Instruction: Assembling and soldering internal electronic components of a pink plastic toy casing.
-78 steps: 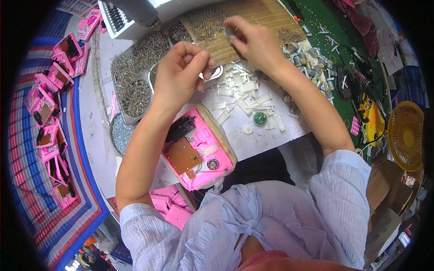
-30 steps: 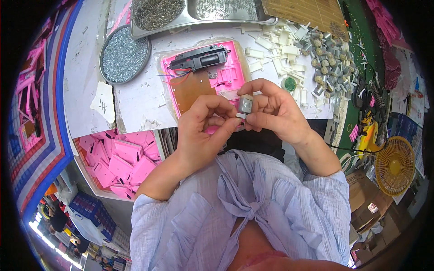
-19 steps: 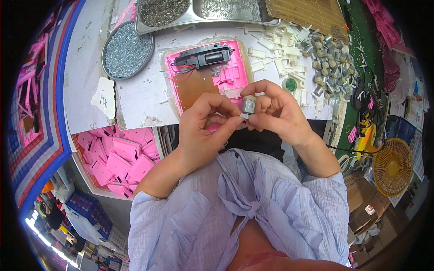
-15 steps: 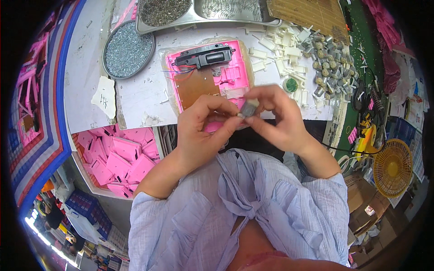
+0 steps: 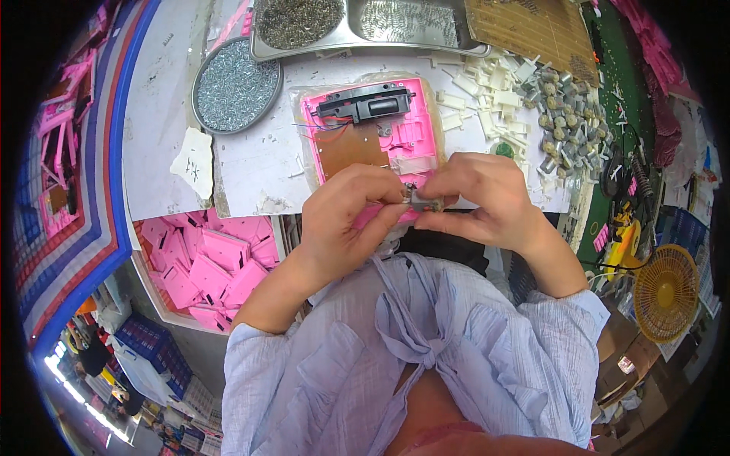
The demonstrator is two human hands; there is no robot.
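Note:
Between my hands is a small grey metal motor [image 5: 427, 205], lying nearly level. My right hand [image 5: 490, 199] pinches it between thumb and fingers. My left hand [image 5: 342, 209] is closed in a pinch at the motor's left end, on some tiny part I cannot make out. Just beyond my fingertips lies an open pink plastic casing [image 5: 433, 125] on a clear plastic bag. In the casing sit a black plastic assembly [image 5: 365, 104] with thin red and blue wires and a brown board [image 5: 346, 157]. My hands hide its near edge.
A round tray of small screws [image 5: 236, 85] stands at left; a metal tray [image 5: 350, 39] holds small metal parts at the back. White plastic parts [image 5: 487, 91] and grey motors [image 5: 566, 121] are heaped at right. Pink panels [image 5: 209, 266] fill a box below left.
The motor has turned from a tilted position to nearly level, and my right hand has rotated with it. The whole view has shifted slightly, with the table appearing further right and lower.

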